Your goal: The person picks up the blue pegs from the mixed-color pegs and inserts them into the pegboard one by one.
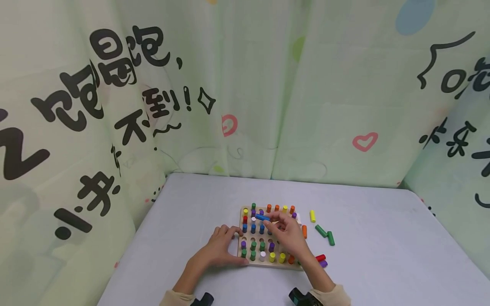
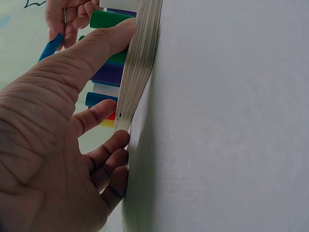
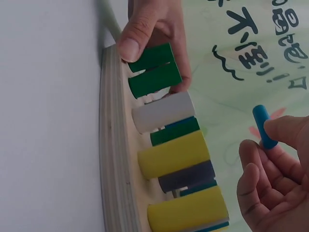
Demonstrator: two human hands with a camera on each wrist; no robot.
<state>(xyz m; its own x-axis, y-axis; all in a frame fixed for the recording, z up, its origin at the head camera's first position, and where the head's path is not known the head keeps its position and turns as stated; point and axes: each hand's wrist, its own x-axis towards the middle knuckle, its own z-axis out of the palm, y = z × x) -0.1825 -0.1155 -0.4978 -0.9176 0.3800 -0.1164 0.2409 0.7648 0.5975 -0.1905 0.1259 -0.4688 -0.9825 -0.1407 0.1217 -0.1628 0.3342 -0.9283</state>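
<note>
My right hand (image 1: 289,233) is over the wooden pegboard (image 1: 269,264), pinching a blue peg (image 1: 262,217) between thumb and fingers. In the right wrist view the blue peg (image 3: 264,126) is held tilted, well apart from the board. My left hand (image 1: 220,246) holds the board at its near left corner, the thumb (image 2: 108,43) at the front edge and the index finger against the left side. Colored pegs stand upright in rows on the board, among them blue pegs (image 1: 253,228), green pegs (image 3: 154,79) and yellow pegs (image 3: 174,154). My right hand hides part of the board's right side.
Loose pegs lie on the white table (image 1: 383,238) right of the board: a yellow peg (image 1: 312,216), an orange peg (image 1: 304,231), green pegs (image 1: 331,238), a red peg (image 1: 320,257) and a purple peg (image 1: 323,264). A printed curtain (image 1: 306,106) surrounds the table's back and sides.
</note>
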